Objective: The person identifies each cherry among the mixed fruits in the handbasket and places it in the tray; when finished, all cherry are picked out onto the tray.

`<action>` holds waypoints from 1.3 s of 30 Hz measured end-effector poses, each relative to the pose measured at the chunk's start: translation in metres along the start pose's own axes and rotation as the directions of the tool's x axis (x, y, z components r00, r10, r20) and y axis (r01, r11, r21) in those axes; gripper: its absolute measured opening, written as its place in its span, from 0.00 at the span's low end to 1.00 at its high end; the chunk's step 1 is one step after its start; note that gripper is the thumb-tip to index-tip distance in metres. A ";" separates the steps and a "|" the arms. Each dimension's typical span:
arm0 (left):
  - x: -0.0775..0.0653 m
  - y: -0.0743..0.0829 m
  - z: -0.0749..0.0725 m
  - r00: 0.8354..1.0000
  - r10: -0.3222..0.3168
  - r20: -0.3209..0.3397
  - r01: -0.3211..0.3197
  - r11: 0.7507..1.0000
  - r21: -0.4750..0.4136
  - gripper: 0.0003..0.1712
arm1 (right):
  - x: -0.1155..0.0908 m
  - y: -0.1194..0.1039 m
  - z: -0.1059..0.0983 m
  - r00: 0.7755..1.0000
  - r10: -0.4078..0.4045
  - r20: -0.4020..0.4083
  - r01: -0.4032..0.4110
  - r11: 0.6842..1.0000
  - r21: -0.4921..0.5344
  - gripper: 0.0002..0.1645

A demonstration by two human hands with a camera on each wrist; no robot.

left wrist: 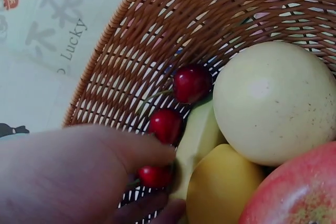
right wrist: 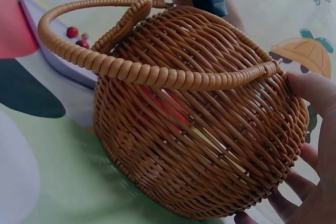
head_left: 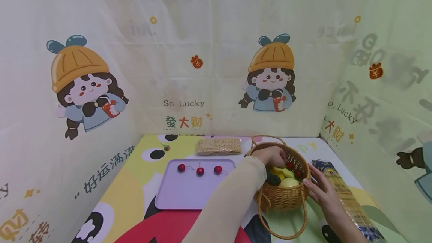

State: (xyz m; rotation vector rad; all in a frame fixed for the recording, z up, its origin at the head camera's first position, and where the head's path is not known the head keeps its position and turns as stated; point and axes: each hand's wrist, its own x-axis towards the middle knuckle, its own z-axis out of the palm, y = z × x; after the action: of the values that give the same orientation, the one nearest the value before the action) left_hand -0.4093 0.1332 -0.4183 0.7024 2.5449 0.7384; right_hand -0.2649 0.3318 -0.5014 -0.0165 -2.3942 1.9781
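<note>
A brown wicker basket (head_left: pixel 283 200) holds fruit. My left hand (head_left: pixel 271 156) reaches over its rim and inside. In the left wrist view, the thumb and fingers of that hand close around a red cherry (left wrist: pixel 155 177), with the thumb over its top edge. Two more cherries, a dark one (left wrist: pixel 192 83) and a bright one (left wrist: pixel 166 125), lie against the wicker wall. Beside them are a banana (left wrist: pixel 197 135), a yellow fruit (left wrist: pixel 223 184), a large pale round fruit (left wrist: pixel 275 103) and a red fruit (left wrist: pixel 299 192). My right hand (head_left: pixel 325 192) holds the basket's right side, thumb at the rim.
Left of the basket, a purple tray (head_left: pixel 182 194) carries three cherries along its far side. A bag of grains (head_left: pixel 218 146) lies behind it, and a small red-green item (head_left: pixel 166 147) sits farther left. A long blue-and-gold package (head_left: pixel 344 190) lies right. One basket handle (head_left: pixel 287 237) hangs toward me.
</note>
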 end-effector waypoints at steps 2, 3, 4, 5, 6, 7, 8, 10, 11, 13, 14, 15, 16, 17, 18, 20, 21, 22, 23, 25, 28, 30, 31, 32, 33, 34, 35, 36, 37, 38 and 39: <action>0.004 -0.003 0.000 0.999 -0.036 -0.016 0.036 0.999 -0.020 0.11 | 0.000 -0.001 0.001 1.000 0.002 0.002 -0.002 1.000 0.005 0.46; 0.006 -0.004 0.000 0.998 -0.051 -0.026 0.050 0.998 -0.031 0.11 | 0.000 -0.001 0.001 1.000 0.004 0.001 -0.004 1.000 0.009 0.46; 0.008 -0.005 0.000 0.997 -0.065 -0.034 0.064 0.997 -0.032 0.11 | 0.001 -0.001 0.002 1.000 0.007 0.001 -0.007 1.000 0.012 0.46; 0.011 -0.006 -0.001 0.996 -0.081 -0.037 0.080 0.996 -0.035 0.10 | 0.001 -0.001 0.001 1.000 0.012 0.000 -0.012 1.000 0.014 0.47; 0.013 -0.007 -0.002 0.994 -0.099 -0.037 0.098 0.995 -0.033 0.09 | 0.001 -0.002 0.001 1.000 0.016 -0.001 -0.016 1.000 0.015 0.47; 0.014 -0.007 -0.003 0.993 -0.113 -0.033 0.111 0.993 -0.041 0.08 | 0.001 -0.002 0.001 1.000 0.021 0.000 -0.021 1.000 0.017 0.47; 0.015 -0.008 -0.004 0.992 -0.120 -0.030 0.118 0.992 -0.039 0.07 | 0.001 -0.002 0.000 1.000 0.025 0.001 -0.025 0.999 0.019 0.48; 0.012 -0.009 -0.007 0.994 -0.110 -0.021 0.108 0.993 -0.047 0.05 | 0.002 -0.001 -0.001 0.999 0.036 0.005 -0.036 0.999 0.018 0.48; 0.010 -0.009 -0.008 0.995 -0.097 -0.022 0.095 0.994 -0.055 0.05 | 0.002 -0.001 -0.002 0.999 0.041 0.008 -0.041 0.999 0.018 0.48; 0.003 -0.010 -0.009 0.998 -0.064 -0.024 0.062 0.995 -0.079 0.07 | 0.002 0.000 -0.002 0.999 0.048 0.010 -0.048 0.999 0.021 0.48; -0.001 -0.011 -0.009 0.998 -0.046 -0.031 0.043 0.995 -0.087 0.08 | 0.002 0.001 -0.003 0.999 0.050 0.009 -0.050 0.999 0.021 0.49; -0.005 -0.011 -0.010 0.999 -0.037 -0.036 0.033 0.994 -0.103 0.08 | 0.002 0.001 -0.003 0.999 0.050 0.009 -0.050 0.999 0.019 0.48; -0.009 -0.011 -0.011 0.999 -0.021 -0.044 0.015 0.993 -0.118 0.09 | 0.003 0.001 -0.003 0.999 0.048 0.011 -0.048 0.999 0.017 0.48; -0.012 -0.010 -0.012 0.999 -0.014 -0.049 0.007 0.992 -0.129 0.09 | 0.003 0.001 -0.003 0.999 0.045 0.010 -0.045 0.999 0.016 0.48; -0.016 -0.010 -0.012 0.999 -0.008 -0.051 0.001 0.989 -0.145 0.09 | 0.003 0.001 -0.003 0.999 0.043 0.011 -0.043 0.999 0.016 0.48; -0.021 -0.008 -0.014 0.998 0.018 -0.062 -0.028 0.986 -0.162 0.09 | 0.003 0.001 -0.003 0.999 0.035 0.013 -0.035 0.999 0.016 0.47; -0.023 -0.007 -0.015 0.998 0.029 -0.061 -0.039 0.985 -0.168 0.09 | 0.003 0.001 -0.004 0.999 0.033 0.014 -0.033 0.999 0.013 0.47; -0.025 -0.006 -0.015 0.997 0.047 -0.067 -0.058 0.985 -0.164 0.09 | 0.003 0.001 -0.004 0.999 0.031 0.013 -0.032 0.999 0.013 0.47; -0.027 -0.005 -0.016 0.995 0.065 -0.072 -0.076 0.985 -0.156 0.09 | 0.003 0.001 -0.004 0.999 0.030 0.013 -0.030 0.999 0.013 0.47; -0.030 -0.004 -0.018 0.991 0.105 -0.087 -0.116 0.986 -0.122 0.10 | 0.002 0.001 -0.004 1.000 0.026 0.014 -0.027 1.000 0.015 0.46; -0.036 -0.001 -0.020 0.983 0.148 -0.112 -0.157 0.985 -0.073 0.10 | 0.002 0.002 -0.004 1.000 0.025 0.015 -0.025 0.999 0.020 0.46; -0.041 -0.001 -0.023 0.976 0.178 -0.128 -0.187 0.980 -0.066 0.09 | 0.001 0.002 -0.004 1.000 0.025 0.018 -0.026 0.999 0.028 0.46; -0.043 -0.001 -0.024 0.972 0.190 -0.139 -0.201 0.977 -0.067 0.08 | 0.001 0.002 -0.004 0.999 0.026 0.018 -0.027 0.999 0.032 0.46; -0.046 -0.001 -0.026 0.968 0.202 -0.151 -0.214 0.974 -0.071 0.08 | 0.001 0.002 -0.004 0.999 0.027 0.018 -0.028 0.999 0.033 0.46; -0.049 -0.001 -0.027 0.963 0.213 -0.163 -0.227 0.971 -0.073 0.07 | 0.001 0.002 -0.004 0.999 0.028 0.019 -0.029 0.999 0.036 0.46; -0.051 -0.002 -0.028 0.959 0.224 -0.176 -0.241 0.967 -0.081 0.08 | 0.001 0.003 -0.004 0.999 0.029 0.019 -0.030 0.999 0.039 0.46; -0.054 -0.003 -0.029 0.952 0.240 -0.189 -0.260 0.962 -0.086 0.08 | 0.002 0.003 -0.004 0.999 0.028 0.018 -0.029 0.999 0.039 0.46; -0.057 -0.004 -0.030 0.946 0.254 -0.201 -0.276 0.957 -0.089 0.08 | 0.002 0.003 -0.004 0.999 0.027 0.018 -0.028 0.999 0.038 0.46; -0.059 -0.005 -0.031 0.941 0.264 -0.211 -0.288 0.953 -0.091 0.09 | 0.002 0.002 -0.003 1.000 0.026 0.018 -0.026 0.999 0.038 0.46; -0.062 -0.006 -0.031 0.936 0.277 -0.219 -0.304 0.948 -0.099 0.09 | 0.002 0.002 -0.003 1.000 0.025 0.018 -0.026 0.999 0.038 0.46; -0.065 -0.008 -0.031 0.931 0.284 -0.229 -0.314 0.943 -0.107 0.10 | 0.002 0.002 -0.003 1.000 0.024 0.019 -0.025 0.999 0.038 0.46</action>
State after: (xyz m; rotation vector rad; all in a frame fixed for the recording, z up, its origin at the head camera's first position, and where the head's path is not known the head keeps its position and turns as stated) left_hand -0.3759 0.0791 -0.3834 1.0279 2.5647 1.1401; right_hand -0.2670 0.3356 -0.5031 -0.0271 -2.3775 2.0436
